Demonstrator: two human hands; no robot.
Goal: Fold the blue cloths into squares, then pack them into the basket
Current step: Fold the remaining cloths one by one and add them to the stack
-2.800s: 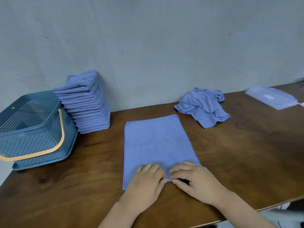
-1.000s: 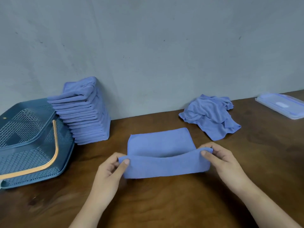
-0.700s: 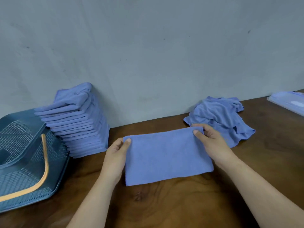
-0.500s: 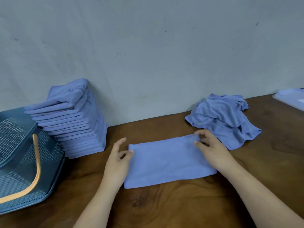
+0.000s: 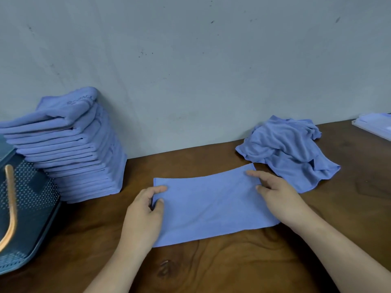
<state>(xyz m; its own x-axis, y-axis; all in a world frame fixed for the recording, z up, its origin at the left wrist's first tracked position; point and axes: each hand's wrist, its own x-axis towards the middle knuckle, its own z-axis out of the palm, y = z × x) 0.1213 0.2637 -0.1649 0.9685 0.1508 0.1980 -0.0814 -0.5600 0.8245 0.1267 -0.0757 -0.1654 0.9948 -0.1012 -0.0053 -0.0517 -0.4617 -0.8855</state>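
A blue cloth, folded once into a wide rectangle, lies flat on the wooden table in front of me. My left hand pinches its left edge between thumb and fingers. My right hand rests on the cloth's right end with the fingers spread over it. A tall stack of folded blue cloths stands at the left against the wall. The blue mesh basket with an orange handle sits at the far left, partly cut off. A crumpled pile of blue cloths lies at the back right.
A clear plastic lid or container lies at the far right edge of the table. A grey wall runs along the table's far side. Bare wood shows in front of the cloth and to its right.
The cloth's near edge was lifted and folded away from me, halving it. Both hands then moved to its short ends; the left now pinches the left edge.
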